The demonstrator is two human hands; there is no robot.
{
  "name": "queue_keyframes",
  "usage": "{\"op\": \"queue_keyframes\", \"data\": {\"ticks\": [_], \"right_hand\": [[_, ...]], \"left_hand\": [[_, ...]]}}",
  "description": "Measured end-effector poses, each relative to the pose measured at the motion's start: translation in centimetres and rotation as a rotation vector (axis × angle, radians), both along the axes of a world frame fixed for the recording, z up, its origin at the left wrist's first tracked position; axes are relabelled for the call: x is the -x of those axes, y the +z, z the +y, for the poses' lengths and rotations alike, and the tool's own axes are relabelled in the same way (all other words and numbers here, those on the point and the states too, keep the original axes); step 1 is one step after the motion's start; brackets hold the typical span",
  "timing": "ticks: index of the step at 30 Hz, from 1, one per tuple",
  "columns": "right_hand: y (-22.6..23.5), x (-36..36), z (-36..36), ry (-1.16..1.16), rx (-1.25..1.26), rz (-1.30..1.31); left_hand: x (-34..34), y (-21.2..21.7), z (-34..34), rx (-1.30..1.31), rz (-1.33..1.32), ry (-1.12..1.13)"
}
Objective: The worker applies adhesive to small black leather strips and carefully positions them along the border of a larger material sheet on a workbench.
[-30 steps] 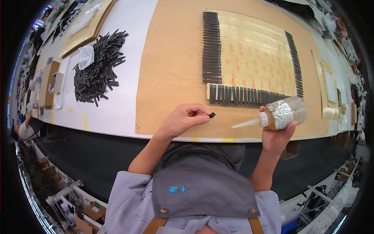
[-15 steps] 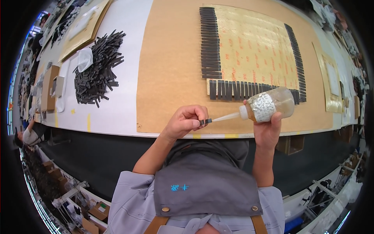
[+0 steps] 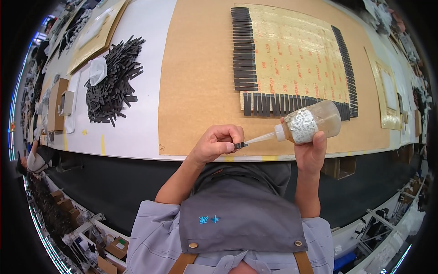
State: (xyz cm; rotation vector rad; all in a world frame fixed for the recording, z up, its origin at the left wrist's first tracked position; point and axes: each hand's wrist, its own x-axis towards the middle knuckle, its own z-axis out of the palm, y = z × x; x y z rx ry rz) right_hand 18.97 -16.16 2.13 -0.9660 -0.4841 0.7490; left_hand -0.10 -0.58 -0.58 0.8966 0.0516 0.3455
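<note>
Between thumb and fingers, my left hand (image 3: pixel 215 143) pinches a short black strip (image 3: pixel 241 145) near the table's front edge. My right hand (image 3: pixel 311 154) grips a clear squeeze bottle (image 3: pixel 327 119) with a silver label and a long thin nozzle. The bottle lies tilted on its side, some amber-brown liquid in it. Its nozzle tip is at the strip, close to my left fingertips; whether it touches I cannot tell. Beyond my hands lies a yellowish board (image 3: pixel 292 55), black strips lined along its left, right and near edges. The bottle hides part of the near row.
A heap of loose black strips (image 3: pixel 114 91) lies on the white tabletop at left, a white crumpled piece (image 3: pixel 97 71) on it. Brown paper (image 3: pixel 196 68) covers the middle. Other boards (image 3: pixel 385 91) lie at both sides. A cardboard box (image 3: pixel 58 102) and a person (image 3: pixel 36 157) are far left.
The bottle has shifted slightly left, its nozzle tip now nearer my left fingertips. The strip in my left hand has tilted a little and sits slightly lower.
</note>
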Motion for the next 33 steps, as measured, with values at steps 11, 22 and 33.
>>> {"op": "queue_keyframes", "data": {"ticks": [11,22,33], "right_hand": [[0.2,0.25,0.19,0.01,0.024,-0.019],[0.0,-0.24,-0.43,0.018,0.015,-0.024],[-0.24,-0.08,-0.33,0.016,-0.003,0.005]], "left_hand": [[0.26,-0.39,0.23,0.019,-0.018,-0.042],[0.05,0.21,-0.01,0.014,-0.015,0.01],[-0.07,0.34,-0.17,-0.004,-0.019,0.006]]}}
